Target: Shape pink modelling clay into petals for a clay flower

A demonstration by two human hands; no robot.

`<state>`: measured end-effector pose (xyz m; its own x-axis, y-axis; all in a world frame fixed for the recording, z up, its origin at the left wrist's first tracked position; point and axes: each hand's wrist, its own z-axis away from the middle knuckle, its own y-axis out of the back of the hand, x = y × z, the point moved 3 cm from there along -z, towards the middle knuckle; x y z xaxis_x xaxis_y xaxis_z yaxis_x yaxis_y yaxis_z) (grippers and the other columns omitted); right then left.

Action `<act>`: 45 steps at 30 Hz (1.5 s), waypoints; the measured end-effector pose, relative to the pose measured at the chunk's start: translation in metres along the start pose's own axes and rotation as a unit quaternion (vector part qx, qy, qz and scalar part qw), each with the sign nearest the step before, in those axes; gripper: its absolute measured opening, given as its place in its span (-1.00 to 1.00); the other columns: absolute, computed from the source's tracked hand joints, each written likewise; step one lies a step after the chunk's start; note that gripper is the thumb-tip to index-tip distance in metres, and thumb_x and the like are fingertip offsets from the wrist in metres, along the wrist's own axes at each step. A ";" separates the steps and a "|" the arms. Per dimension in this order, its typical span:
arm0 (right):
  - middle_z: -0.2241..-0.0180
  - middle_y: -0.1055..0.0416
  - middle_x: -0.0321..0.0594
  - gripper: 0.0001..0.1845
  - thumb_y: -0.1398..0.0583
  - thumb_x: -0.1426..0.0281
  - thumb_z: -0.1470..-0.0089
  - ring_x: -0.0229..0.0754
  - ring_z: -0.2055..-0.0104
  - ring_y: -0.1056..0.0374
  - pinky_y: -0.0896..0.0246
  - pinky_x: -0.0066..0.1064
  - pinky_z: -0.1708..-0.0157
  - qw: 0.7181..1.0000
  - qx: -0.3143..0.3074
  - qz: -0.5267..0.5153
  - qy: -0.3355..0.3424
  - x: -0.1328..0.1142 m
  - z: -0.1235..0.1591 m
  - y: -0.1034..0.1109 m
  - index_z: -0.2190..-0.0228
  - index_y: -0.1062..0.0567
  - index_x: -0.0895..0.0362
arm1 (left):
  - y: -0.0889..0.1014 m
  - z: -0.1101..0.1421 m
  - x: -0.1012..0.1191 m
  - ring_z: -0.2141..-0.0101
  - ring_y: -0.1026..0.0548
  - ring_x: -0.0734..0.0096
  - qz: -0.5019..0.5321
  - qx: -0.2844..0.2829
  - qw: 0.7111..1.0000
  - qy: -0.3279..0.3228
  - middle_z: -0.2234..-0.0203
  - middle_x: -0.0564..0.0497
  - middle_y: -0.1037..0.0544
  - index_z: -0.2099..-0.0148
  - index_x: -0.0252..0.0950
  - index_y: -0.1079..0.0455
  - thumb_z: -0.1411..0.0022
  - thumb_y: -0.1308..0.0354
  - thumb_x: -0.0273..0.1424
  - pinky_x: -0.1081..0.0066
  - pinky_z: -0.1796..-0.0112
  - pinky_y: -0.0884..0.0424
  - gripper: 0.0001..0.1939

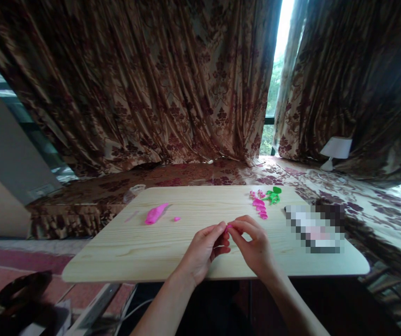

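My left hand (205, 249) and my right hand (252, 245) meet over the near middle of a pale wooden table (123, 252). Both pinch a tiny bit of pink clay (228, 227) between fingertips and thumbs. A larger roll of pink clay (155, 214) lies at the table's left, with a small pink crumb (177, 218) just to its right. At the far right lie several pink clay petals (259, 205) and a green clay leaf piece (273, 194).
A clear plastic piece (133, 191) sits at the table's far left corner. A blurred-out flat object (315, 227) lies at the right edge. Patterned curtains (151, 79) hang behind, a white lamp (335, 150) stands at the back right, and a dark bag (14, 294) sits lower left.
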<state>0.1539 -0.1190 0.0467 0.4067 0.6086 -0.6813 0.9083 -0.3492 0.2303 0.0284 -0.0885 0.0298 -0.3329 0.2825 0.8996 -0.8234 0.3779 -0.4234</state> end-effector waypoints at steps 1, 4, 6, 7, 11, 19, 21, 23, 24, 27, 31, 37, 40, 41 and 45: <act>0.41 -0.35 -0.24 -0.88 -0.15 0.52 -0.06 -0.25 0.37 -0.31 -0.26 -0.40 0.36 1.000 0.001 0.002 0.001 0.000 0.000 0.000 0.39 -0.49 0.13 | 0.000 0.000 -0.001 0.50 -0.39 0.57 -0.007 -0.002 1.000 -0.004 0.53 0.04 -0.42 0.36 -0.37 -0.43 -0.10 -0.18 -0.25 0.53 0.44 -0.36 -0.76; 0.37 -0.38 -0.22 -0.85 -0.13 0.50 -0.08 -0.23 0.32 -0.33 -0.27 -0.40 0.32 1.000 -0.029 -0.004 -0.009 0.000 0.000 0.002 0.33 -0.50 0.13 | 0.004 -0.001 -0.003 0.51 -0.39 0.56 -0.004 0.007 1.000 -0.007 0.53 0.05 -0.42 0.36 -0.36 -0.44 -0.07 -0.20 -0.26 0.51 0.43 -0.36 -0.77; 0.36 -0.39 -0.22 -0.81 -0.11 0.48 -0.10 -0.23 0.32 -0.34 -0.28 -0.41 0.33 0.998 -0.047 -0.019 -0.031 -0.001 0.000 0.003 0.24 -0.49 0.12 | 0.006 -0.001 -0.004 0.51 -0.39 0.56 0.004 0.018 1.000 -0.002 0.53 0.05 -0.42 0.34 -0.35 -0.45 -0.05 -0.22 -0.27 0.50 0.42 -0.36 -0.78; 0.37 -0.40 -0.23 -0.80 -0.11 0.47 -0.10 -0.24 0.34 -0.34 -0.28 -0.42 0.34 0.998 -0.050 -0.025 -0.043 -0.001 0.000 0.004 0.22 -0.48 0.12 | 0.007 -0.001 -0.004 0.51 -0.39 0.55 0.004 0.021 1.000 0.000 0.53 0.05 -0.42 0.33 -0.35 -0.46 -0.04 -0.23 -0.28 0.50 0.42 -0.35 -0.78; 0.44 -0.38 -0.26 -0.88 -0.13 0.46 -0.08 -0.25 0.40 -0.32 -0.26 -0.43 0.41 0.998 -0.031 -0.012 -0.045 0.001 0.001 0.003 0.40 -0.50 0.12 | 0.004 0.000 -0.003 0.51 -0.39 0.54 -0.029 0.021 0.999 -0.013 0.50 0.02 -0.44 0.34 -0.37 -0.46 -0.06 -0.20 -0.27 0.50 0.43 -0.33 -0.77; 0.38 -0.34 -0.21 -0.84 -0.12 0.49 -0.09 -0.21 0.31 -0.30 -0.26 -0.36 0.30 0.999 -0.034 0.020 0.004 0.001 0.004 0.001 0.35 -0.51 0.10 | -0.003 0.006 0.005 0.52 -0.36 0.53 -0.092 0.038 0.994 -0.050 0.55 0.04 -0.41 0.35 -0.37 -0.45 -0.08 -0.19 -0.28 0.46 0.40 -0.31 -0.78; 0.36 -0.35 -0.21 -0.83 -0.11 0.48 -0.10 -0.22 0.30 -0.31 -0.27 -0.38 0.30 0.998 -0.055 -0.003 -0.007 0.000 0.003 0.002 0.32 -0.51 0.10 | -0.003 0.006 0.006 0.51 -0.37 0.52 -0.097 0.031 0.994 -0.047 0.57 0.05 -0.40 0.39 -0.37 -0.45 -0.09 -0.17 -0.31 0.47 0.41 -0.31 -0.81; 0.30 -0.35 -0.19 -0.80 -0.12 0.47 -0.11 -0.21 0.25 -0.31 -0.28 -0.36 0.26 0.998 -0.066 -0.010 -0.010 -0.001 0.001 0.003 0.23 -0.49 0.08 | -0.003 0.006 0.006 0.50 -0.38 0.52 -0.089 0.018 0.995 -0.042 0.55 0.04 -0.42 0.38 -0.37 -0.46 -0.10 -0.16 -0.36 0.47 0.41 -0.32 -0.84; 0.27 -0.35 -0.18 -0.78 -0.13 0.46 -0.11 -0.19 0.21 -0.31 -0.27 -0.33 0.22 0.998 -0.069 -0.010 -0.006 -0.001 0.001 0.003 0.19 -0.48 0.07 | -0.003 0.005 0.006 0.49 -0.38 0.51 -0.075 0.013 0.996 -0.036 0.54 0.03 -0.43 0.36 -0.37 -0.47 -0.09 -0.16 -0.38 0.47 0.40 -0.33 -0.85; 0.22 -0.34 -0.17 -0.75 -0.13 0.47 -0.10 -0.16 0.15 -0.28 -0.25 -0.27 0.14 0.998 -0.061 0.004 0.018 -0.002 0.000 0.002 0.17 -0.48 0.03 | -0.003 0.005 0.003 0.45 -0.41 0.50 0.012 0.002 1.000 0.002 0.48 0.01 -0.46 0.32 -0.35 -0.47 -0.09 -0.16 -0.40 0.46 0.38 -0.37 -0.87; 0.20 -0.33 -0.16 -0.75 -0.15 0.47 -0.08 -0.13 0.15 -0.28 -0.24 -0.23 0.16 0.998 -0.022 0.040 0.033 -0.002 0.002 0.000 0.20 -0.50 0.00 | -0.004 0.007 0.001 0.41 -0.44 0.50 0.109 -0.027 0.993 0.037 0.41 -0.01 -0.49 0.25 -0.34 -0.46 -0.11 -0.17 -0.39 0.44 0.34 -0.42 -0.84; 0.29 -0.37 -0.19 -0.84 -0.14 0.46 -0.09 -0.16 0.22 -0.32 -0.28 -0.30 0.22 0.999 0.012 -0.030 0.005 0.001 0.001 -0.001 0.33 -0.53 0.06 | 0.001 0.007 -0.002 0.44 -0.44 0.52 0.068 0.020 0.997 0.022 0.46 0.00 -0.49 0.30 -0.35 -0.47 -0.05 -0.24 -0.35 0.49 0.38 -0.41 -0.82; 0.33 -0.41 -0.20 -0.82 -0.11 0.39 -0.12 -0.18 0.26 -0.35 -0.30 -0.35 0.26 0.995 -0.040 -0.070 -0.051 0.002 0.000 -0.002 0.31 -0.53 0.08 | 0.003 0.007 -0.002 0.46 -0.42 0.53 0.028 0.045 0.999 -0.003 0.51 0.01 -0.48 0.31 -0.35 -0.48 0.00 -0.27 -0.34 0.50 0.38 -0.39 -0.80; 0.34 -0.42 -0.21 -0.82 -0.12 0.37 -0.12 -0.19 0.27 -0.36 -0.31 -0.36 0.28 0.993 -0.051 -0.079 -0.071 0.003 0.000 -0.002 0.30 -0.52 0.09 | 0.003 0.007 -0.001 0.46 -0.42 0.53 0.014 0.052 0.998 -0.016 0.51 0.01 -0.48 0.32 -0.35 -0.48 0.00 -0.27 -0.34 0.50 0.38 -0.38 -0.80; 0.42 -0.42 -0.25 -0.85 -0.16 0.34 -0.08 -0.22 0.35 -0.36 -0.30 -0.43 0.37 0.988 -0.053 -0.101 -0.102 0.004 0.001 -0.002 0.38 -0.52 0.12 | 0.002 0.008 0.002 0.46 -0.41 0.55 0.019 0.036 0.999 -0.024 0.51 0.03 -0.46 0.36 -0.36 -0.47 -0.02 -0.25 -0.32 0.50 0.38 -0.38 -0.81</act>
<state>0.1540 -0.1163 0.0427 0.1977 0.4991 -0.8437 0.9785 -0.1528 0.1389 0.0228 -0.0941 0.0312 -0.3849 0.2524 0.8878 -0.8400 0.3027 -0.4502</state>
